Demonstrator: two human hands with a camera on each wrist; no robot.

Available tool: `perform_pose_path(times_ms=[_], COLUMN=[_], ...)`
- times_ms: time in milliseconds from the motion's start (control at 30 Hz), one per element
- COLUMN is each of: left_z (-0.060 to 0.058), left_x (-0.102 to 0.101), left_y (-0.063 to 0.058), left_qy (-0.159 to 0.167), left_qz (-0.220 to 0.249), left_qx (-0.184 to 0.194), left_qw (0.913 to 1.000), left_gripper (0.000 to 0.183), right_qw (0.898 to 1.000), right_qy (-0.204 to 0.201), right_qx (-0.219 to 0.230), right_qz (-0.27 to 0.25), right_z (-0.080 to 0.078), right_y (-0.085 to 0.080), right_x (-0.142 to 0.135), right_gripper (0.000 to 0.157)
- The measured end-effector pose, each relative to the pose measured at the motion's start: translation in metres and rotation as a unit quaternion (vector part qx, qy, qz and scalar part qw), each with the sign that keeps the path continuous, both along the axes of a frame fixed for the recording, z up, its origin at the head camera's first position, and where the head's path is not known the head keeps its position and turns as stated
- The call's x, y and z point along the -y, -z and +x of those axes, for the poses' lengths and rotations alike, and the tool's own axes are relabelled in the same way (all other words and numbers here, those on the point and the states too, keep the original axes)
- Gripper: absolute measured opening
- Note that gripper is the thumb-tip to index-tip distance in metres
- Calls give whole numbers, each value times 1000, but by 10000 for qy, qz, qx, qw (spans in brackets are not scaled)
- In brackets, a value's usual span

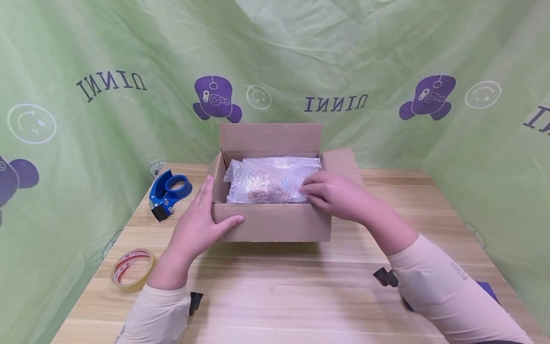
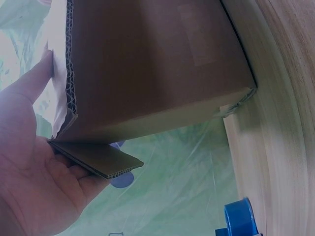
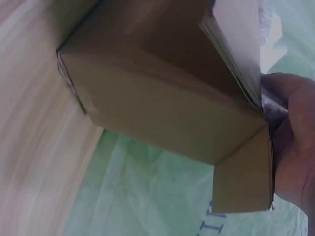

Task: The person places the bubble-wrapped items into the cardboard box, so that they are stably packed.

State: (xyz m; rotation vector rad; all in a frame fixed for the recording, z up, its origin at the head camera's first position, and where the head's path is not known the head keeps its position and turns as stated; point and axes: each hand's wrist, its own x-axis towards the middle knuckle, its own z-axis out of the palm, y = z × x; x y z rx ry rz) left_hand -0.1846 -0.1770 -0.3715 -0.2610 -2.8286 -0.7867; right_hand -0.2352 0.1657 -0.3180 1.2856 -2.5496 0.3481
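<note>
An open cardboard box stands on the table with a bubble-wrapped package inside it. Reddish-brown contents show faintly through the clear wrap; their kind cannot be told. My left hand rests against the box's front left corner, thumb over the front flap and fingers along the left side flap. Over the right end of the box, my right hand holds the edge of the bubble wrap with bent fingers. In the right wrist view, the right hand is partly hidden behind the cardboard.
A blue tape dispenser lies left of the box. Nearer stands a roll of clear yellowish tape by the left forearm. The box's back flap stands up and its right flap leans outward. Green printed curtains enclose the table.
</note>
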Motion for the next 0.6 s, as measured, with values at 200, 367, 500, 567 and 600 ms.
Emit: perform_pose_path(times_ms=[200,367,500,567,600], left_z=[0,-1,0,2,2], left_x=[0,3,6,7,8], left_y=[1,-3,-8,-9,-9], left_qy=[34,39,95,100,90], left_qz=[20,-52,-112,-156,-169], left_qx=[51,195,35,-151,-245], left_qw=[10000,9998,9999,9997,9995], left_gripper=[122,122,121,118,117], right_qw=[9995,9984,9941,9903,9883], right_qy=[294,478,687,861,961], right_qx=[-33,98,-79,-274,-359], right_qz=[53,-296,-839,-1051,-1131], right_z=[4,8,15,20,23], right_y=[4,1,-3,-4,-5], right_x=[2,-1,-7,-13,-15], right_gripper=[23,31,43,50,54])
